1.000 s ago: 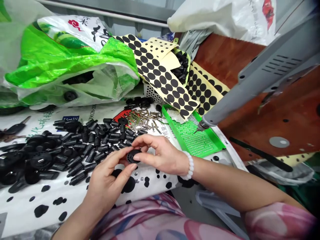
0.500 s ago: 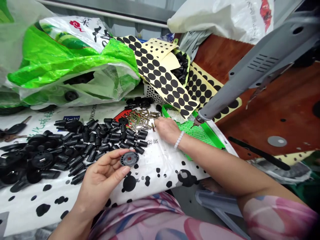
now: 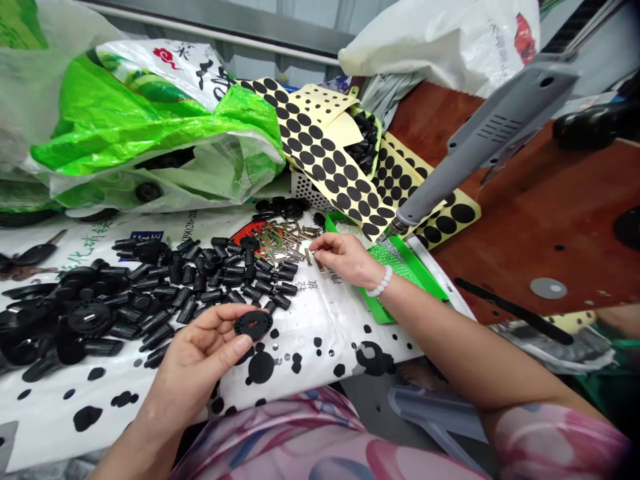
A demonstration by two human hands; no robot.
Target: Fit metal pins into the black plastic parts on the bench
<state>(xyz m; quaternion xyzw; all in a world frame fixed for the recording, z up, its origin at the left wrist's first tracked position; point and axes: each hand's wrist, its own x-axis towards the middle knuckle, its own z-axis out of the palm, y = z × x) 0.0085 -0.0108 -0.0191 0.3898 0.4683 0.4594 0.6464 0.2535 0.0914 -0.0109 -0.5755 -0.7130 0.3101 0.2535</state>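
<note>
Disc [image 3: 261, 328] matt plastic; strips [image 3: 283, 241] shiny metal; bag [image 3: 150, 137] glossy plastic.

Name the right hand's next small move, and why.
Probably pinch one of the metal strips, if none is held: the right hand is at their pile's edge, while the left hand holds a black disc with an opening at its centre.

White sheet [image 3: 310, 320]: "轻放" just left of the green tray [image 3: 430, 277], "净" nearer it, partly covered
Sideways number [image 3: 190, 230]: "9026-20", farther left of the tray, the rest cut off
Blue block [image 3: 147, 241]: ends in "E", left of the tray
Green characters [image 3: 83, 250]: "化", farthest left of the tray
Green-and-white sack [image 3: 160, 120]: "米", left of and behind the tray
White bag [image 3: 435, 40]: illegible, behind the tray
</note>
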